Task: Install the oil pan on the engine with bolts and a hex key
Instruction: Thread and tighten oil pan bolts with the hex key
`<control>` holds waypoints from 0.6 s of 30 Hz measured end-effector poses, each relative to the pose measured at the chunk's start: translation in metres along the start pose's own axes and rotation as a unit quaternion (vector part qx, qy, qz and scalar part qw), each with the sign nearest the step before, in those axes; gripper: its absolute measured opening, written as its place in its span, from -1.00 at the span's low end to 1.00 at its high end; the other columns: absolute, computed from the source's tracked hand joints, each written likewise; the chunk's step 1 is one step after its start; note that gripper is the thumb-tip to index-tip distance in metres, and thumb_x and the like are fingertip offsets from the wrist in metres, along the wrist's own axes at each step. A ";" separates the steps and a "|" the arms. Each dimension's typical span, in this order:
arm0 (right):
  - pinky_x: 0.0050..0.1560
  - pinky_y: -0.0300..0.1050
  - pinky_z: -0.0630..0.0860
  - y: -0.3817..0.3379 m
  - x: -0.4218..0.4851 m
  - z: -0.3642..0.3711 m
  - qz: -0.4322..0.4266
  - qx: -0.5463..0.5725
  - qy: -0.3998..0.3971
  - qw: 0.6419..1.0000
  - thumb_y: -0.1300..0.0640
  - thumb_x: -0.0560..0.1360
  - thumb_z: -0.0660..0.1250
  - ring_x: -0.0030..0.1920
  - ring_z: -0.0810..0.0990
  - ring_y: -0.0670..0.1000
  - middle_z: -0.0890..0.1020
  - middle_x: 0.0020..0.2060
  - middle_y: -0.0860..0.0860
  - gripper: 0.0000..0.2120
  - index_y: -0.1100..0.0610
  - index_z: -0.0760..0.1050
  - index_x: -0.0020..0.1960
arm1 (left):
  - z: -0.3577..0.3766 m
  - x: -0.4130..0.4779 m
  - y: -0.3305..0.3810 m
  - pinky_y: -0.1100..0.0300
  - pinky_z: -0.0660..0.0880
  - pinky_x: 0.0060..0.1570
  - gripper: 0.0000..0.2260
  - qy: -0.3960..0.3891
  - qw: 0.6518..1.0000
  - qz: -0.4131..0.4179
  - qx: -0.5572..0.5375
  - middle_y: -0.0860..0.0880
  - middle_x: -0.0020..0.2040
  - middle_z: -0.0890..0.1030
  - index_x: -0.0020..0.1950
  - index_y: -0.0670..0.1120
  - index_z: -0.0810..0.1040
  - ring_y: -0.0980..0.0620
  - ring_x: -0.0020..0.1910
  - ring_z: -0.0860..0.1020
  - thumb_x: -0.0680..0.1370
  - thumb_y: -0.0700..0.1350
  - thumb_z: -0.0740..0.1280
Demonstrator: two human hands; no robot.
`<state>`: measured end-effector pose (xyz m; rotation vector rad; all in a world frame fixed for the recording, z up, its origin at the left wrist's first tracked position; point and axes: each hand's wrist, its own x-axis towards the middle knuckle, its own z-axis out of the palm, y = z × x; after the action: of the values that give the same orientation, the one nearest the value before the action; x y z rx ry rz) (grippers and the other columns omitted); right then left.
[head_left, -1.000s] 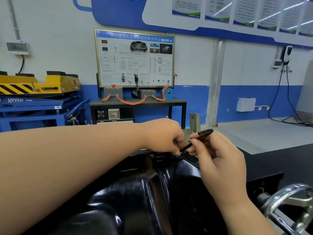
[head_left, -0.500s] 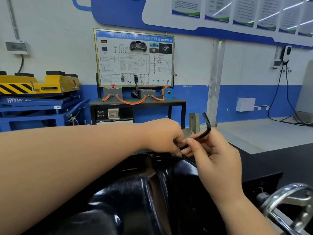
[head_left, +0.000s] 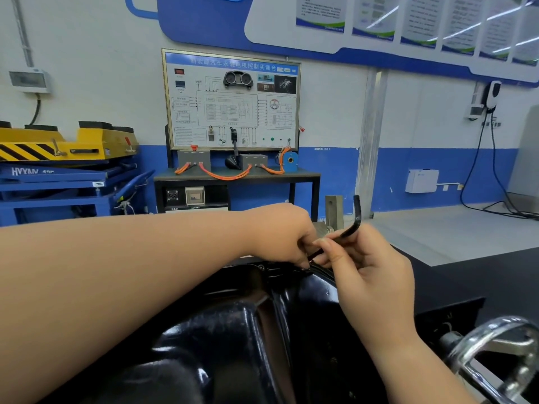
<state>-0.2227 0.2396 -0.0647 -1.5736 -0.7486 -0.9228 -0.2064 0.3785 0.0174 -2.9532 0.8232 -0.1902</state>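
The glossy black oil pan (head_left: 233,330) fills the lower middle of the view, bottom up on the engine. A black L-shaped hex key (head_left: 350,228) slants down to the pan's far rim, its short arm pointing up. My right hand (head_left: 370,284) pinches the key's long arm between thumb and fingers. My left hand (head_left: 280,237) reaches across from the left, its fingertips curled down at the key's lower end on the rim. The bolt under the key tip is hidden by my fingers.
A chrome handwheel (head_left: 501,357) sits at the lower right. Behind the engine stand a grey metal bracket (head_left: 334,211), a training board on a dark bench (head_left: 233,176), and a blue and yellow lift table (head_left: 67,164) at the left.
The hex key has turned: its short arm lay level pointing right, then swung up to point upward. My right hand rotated with it. My left hand stayed at the rim.
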 end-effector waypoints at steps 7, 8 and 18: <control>-0.22 -0.37 0.52 -0.002 0.001 -0.003 -0.039 -0.031 -0.002 0.999 0.05 0.49 0.20 -0.26 0.62 -0.20 0.63 -0.32 -0.18 -0.85 0.02 0.54 -0.14 | 0.000 -0.001 -0.003 0.26 0.32 -0.23 -0.84 -0.017 1.000 -0.001 -0.022 -0.01 -0.18 0.61 0.02 -0.14 0.61 0.11 -0.25 0.44 0.49 -0.10 0.38; -0.22 -0.37 0.52 -0.002 0.001 -0.003 -0.046 -0.037 -0.005 0.998 0.06 0.49 0.19 -0.26 0.61 -0.20 0.63 -0.31 -0.18 -0.84 0.02 0.54 -0.13 | 0.000 -0.001 -0.004 0.25 0.32 -0.24 -0.85 -0.017 1.000 -0.002 -0.023 -0.01 -0.19 0.61 0.00 -0.15 0.61 0.11 -0.25 0.44 0.49 -0.11 0.38; -0.20 -0.43 0.47 -0.003 0.001 -0.002 -0.064 -0.087 -0.024 0.994 0.28 0.47 0.20 -0.21 0.58 -0.20 0.60 -0.22 -0.28 -0.76 -0.05 0.49 -0.05 | -0.002 -0.002 -0.005 0.30 0.31 -0.29 -0.85 -0.010 0.999 0.002 -0.035 0.11 -0.33 0.51 -0.02 -0.14 0.62 0.16 -0.35 0.42 0.49 -0.09 0.37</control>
<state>-0.2255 0.2381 -0.0621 -1.7201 -0.8298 -1.0707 -0.2056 0.3833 0.0200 -3.0130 0.8510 -0.1340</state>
